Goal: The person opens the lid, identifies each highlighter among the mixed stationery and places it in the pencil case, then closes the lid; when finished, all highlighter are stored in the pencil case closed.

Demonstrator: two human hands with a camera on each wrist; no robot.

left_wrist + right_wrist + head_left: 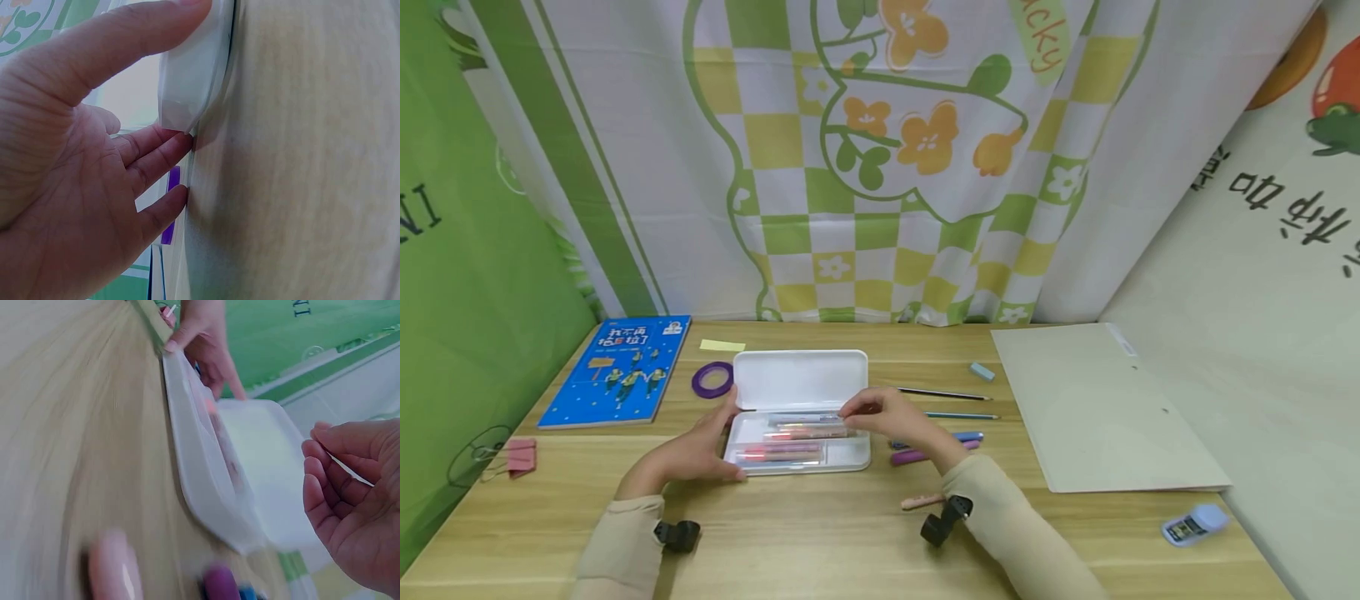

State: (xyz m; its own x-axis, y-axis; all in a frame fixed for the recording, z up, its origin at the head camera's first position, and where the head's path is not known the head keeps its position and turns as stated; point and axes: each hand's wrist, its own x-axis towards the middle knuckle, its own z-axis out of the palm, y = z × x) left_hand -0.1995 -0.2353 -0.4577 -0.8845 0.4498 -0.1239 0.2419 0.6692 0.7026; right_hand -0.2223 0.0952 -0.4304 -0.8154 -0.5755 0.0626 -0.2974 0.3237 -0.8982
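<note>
An open white pencil case (801, 379) lies on the table, its lid tipped back. Several pens (781, 452), clear-bodied and some with reddish parts, lie inside its tray. My left hand (695, 454) holds the case's left end, thumb at the front corner and fingers at the back; the left wrist view shows the fingertips right at the case's corner (181, 112). Over the tray's right part is my right hand (891, 414). In the right wrist view this hand (356, 487) has loosely curled fingers, thumb tip close to the forefinger, with nothing visible between them.
Right of the case lie a black pencil (943, 393), a blue pencil (962, 415), a purple pen (910, 457) and a pink pen (921, 502). Farther right are an eraser (982, 372), a white folder (1097, 408) and a small bottle (1195, 525). A purple tape roll (712, 393) and blue book (617, 375) lie left.
</note>
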